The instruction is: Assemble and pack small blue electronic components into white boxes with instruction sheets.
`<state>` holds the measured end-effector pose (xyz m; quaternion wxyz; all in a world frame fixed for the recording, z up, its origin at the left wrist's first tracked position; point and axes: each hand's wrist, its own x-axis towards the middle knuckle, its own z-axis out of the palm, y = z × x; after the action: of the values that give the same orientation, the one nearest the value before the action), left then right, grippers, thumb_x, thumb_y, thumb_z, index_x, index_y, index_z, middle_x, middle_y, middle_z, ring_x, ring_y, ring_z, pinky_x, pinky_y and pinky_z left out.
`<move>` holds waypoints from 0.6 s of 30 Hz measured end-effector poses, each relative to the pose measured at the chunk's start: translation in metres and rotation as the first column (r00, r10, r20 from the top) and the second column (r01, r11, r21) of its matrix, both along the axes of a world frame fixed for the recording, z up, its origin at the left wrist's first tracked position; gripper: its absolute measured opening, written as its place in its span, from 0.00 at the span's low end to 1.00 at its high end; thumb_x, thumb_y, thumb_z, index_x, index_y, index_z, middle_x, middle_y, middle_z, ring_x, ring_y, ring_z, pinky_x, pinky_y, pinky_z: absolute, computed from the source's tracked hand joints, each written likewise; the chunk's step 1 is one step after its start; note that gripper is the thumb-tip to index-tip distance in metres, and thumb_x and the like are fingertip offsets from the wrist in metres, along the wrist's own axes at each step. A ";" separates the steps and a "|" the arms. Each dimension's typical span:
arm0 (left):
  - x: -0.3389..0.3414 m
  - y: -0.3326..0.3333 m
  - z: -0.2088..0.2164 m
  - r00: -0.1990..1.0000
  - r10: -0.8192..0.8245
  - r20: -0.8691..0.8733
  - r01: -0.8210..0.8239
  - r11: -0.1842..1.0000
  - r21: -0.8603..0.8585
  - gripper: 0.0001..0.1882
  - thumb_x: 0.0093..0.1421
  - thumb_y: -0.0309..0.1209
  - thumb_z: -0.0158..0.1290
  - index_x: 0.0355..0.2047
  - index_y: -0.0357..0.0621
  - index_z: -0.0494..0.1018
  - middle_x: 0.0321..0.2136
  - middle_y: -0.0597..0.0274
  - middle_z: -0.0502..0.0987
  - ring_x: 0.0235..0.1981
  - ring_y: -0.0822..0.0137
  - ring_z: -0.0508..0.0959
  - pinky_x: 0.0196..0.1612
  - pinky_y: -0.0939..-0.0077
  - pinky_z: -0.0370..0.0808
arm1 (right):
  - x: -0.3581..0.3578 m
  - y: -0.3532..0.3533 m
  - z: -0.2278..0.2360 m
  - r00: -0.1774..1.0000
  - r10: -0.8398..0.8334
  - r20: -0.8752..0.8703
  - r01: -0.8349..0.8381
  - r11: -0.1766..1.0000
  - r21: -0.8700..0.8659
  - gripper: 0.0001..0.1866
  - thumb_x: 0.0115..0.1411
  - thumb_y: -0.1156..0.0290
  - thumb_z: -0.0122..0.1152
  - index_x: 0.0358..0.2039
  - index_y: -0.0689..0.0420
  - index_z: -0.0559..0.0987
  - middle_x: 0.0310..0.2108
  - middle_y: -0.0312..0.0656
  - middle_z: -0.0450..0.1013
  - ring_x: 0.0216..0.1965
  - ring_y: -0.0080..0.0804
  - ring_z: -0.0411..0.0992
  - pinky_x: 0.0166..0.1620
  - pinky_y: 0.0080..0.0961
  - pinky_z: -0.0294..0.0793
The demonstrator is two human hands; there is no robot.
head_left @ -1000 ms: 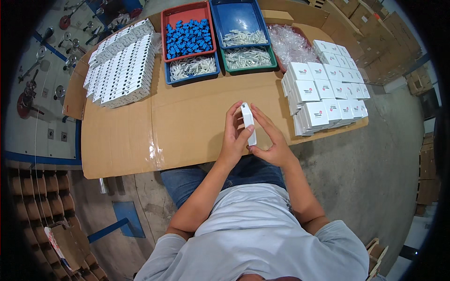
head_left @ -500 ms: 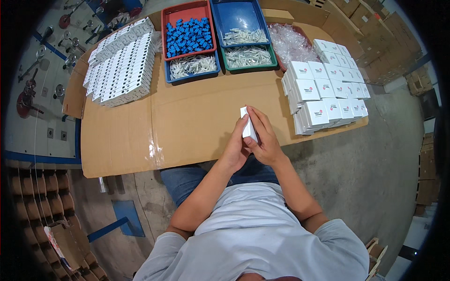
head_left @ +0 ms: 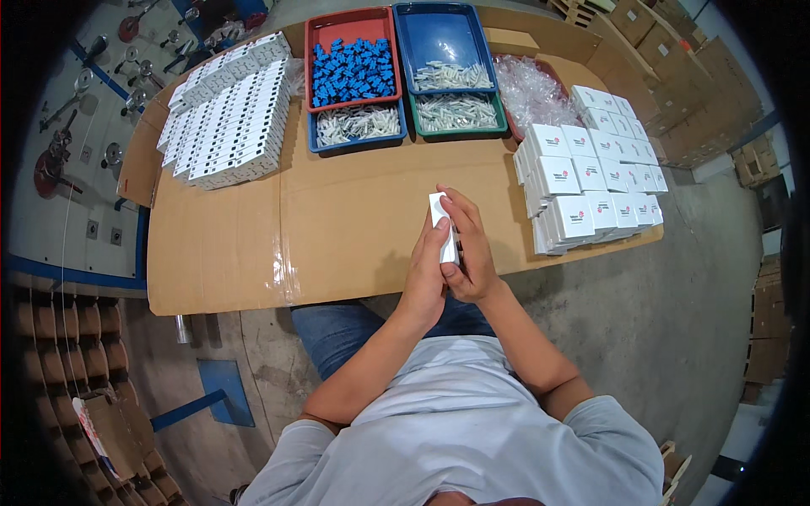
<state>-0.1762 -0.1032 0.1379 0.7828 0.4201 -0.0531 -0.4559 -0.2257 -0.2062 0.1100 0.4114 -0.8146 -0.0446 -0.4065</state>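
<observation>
Between my two hands, over the front edge of the cardboard-covered table (head_left: 354,228), a small white box (head_left: 449,244) stands on edge with its narrow side toward me. My left hand (head_left: 424,274) grips it from the left, with the thumb lying along the narrow side. From the right, my right hand (head_left: 474,253) wraps round it, fingers over the far end and thumb near the close end. The broad faces of the box are mostly hidden by my palms and fingers.
Stacked white boxes (head_left: 582,181) stand at the right, and rows of white housings (head_left: 228,126) at the left. At the back are a red tray (head_left: 316,42) of blue parts, a blue tray (head_left: 439,34) and a green tray (head_left: 460,132) of small whitish pieces, and clear plastic bags (head_left: 531,93).
The view has shifted slightly. My left thumb has moved onto the narrow side of the white box, which stays held between both hands.
</observation>
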 end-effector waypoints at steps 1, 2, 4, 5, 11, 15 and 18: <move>0.001 0.000 0.000 1.000 0.020 0.020 -0.020 1.000 0.016 0.27 0.71 0.54 0.46 0.58 0.47 0.68 0.44 0.66 0.75 0.44 0.74 0.77 0.46 0.77 0.75 | 0.001 0.000 -0.001 1.000 0.002 0.000 -0.002 1.000 -0.002 0.43 0.68 0.40 0.49 0.67 0.67 0.62 0.64 0.64 0.61 0.64 0.62 0.63 0.65 0.47 0.63; 0.003 -0.001 0.001 1.000 0.022 0.020 -0.023 1.000 0.014 0.27 0.71 0.54 0.46 0.58 0.47 0.68 0.44 0.66 0.75 0.44 0.74 0.77 0.46 0.77 0.75 | 0.002 -0.001 -0.001 1.000 0.002 -0.005 -0.002 1.000 0.014 0.42 0.69 0.40 0.46 0.66 0.67 0.63 0.65 0.65 0.60 0.64 0.61 0.62 0.66 0.48 0.61; 0.006 0.001 0.004 0.998 -0.017 0.055 0.013 0.997 0.076 0.27 0.72 0.54 0.46 0.58 0.47 0.68 0.45 0.66 0.75 0.44 0.73 0.76 0.46 0.77 0.75 | 0.004 0.000 -0.004 1.000 0.007 -0.012 -0.007 0.999 0.033 0.41 0.70 0.40 0.43 0.66 0.67 0.63 0.65 0.66 0.59 0.65 0.60 0.61 0.67 0.48 0.59; 0.006 0.002 0.005 0.999 -0.014 0.053 0.010 0.997 0.076 0.27 0.72 0.54 0.46 0.58 0.47 0.68 0.45 0.66 0.75 0.44 0.73 0.76 0.46 0.77 0.75 | 0.006 0.000 -0.005 1.000 0.007 0.001 -0.007 1.000 0.020 0.41 0.71 0.41 0.42 0.65 0.67 0.63 0.65 0.67 0.60 0.65 0.60 0.62 0.66 0.48 0.59; -0.001 -0.004 -0.015 0.991 0.089 0.098 -0.092 0.995 0.032 0.26 0.73 0.53 0.44 0.56 0.45 0.69 0.43 0.65 0.75 0.43 0.73 0.75 0.46 0.78 0.74 | 0.005 0.002 -0.006 1.000 -0.016 0.003 0.016 1.000 -0.026 0.39 0.72 0.42 0.39 0.64 0.68 0.65 0.62 0.68 0.64 0.63 0.61 0.65 0.64 0.48 0.63; -0.007 -0.003 -0.014 0.988 0.117 0.099 -0.120 0.993 0.017 0.24 0.73 0.51 0.44 0.54 0.44 0.70 0.42 0.66 0.75 0.42 0.74 0.75 0.45 0.78 0.73 | 0.000 0.001 -0.010 1.000 -0.010 0.029 0.011 1.000 -0.027 0.39 0.72 0.43 0.43 0.63 0.71 0.67 0.61 0.69 0.64 0.60 0.65 0.68 0.60 0.47 0.69; -0.009 -0.003 -0.018 0.989 0.119 0.087 -0.122 0.992 0.020 0.23 0.73 0.51 0.44 0.53 0.44 0.71 0.41 0.67 0.75 0.42 0.75 0.75 0.45 0.78 0.73 | 0.000 0.002 -0.013 0.999 -0.013 0.037 0.014 1.000 -0.026 0.38 0.73 0.44 0.42 0.62 0.72 0.68 0.60 0.69 0.65 0.59 0.65 0.69 0.60 0.47 0.70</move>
<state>-0.1850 -0.1059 0.1201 0.8004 0.4518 -0.0553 -0.3900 -0.2262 -0.2039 0.0968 0.3972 -0.8125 -0.0520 -0.4235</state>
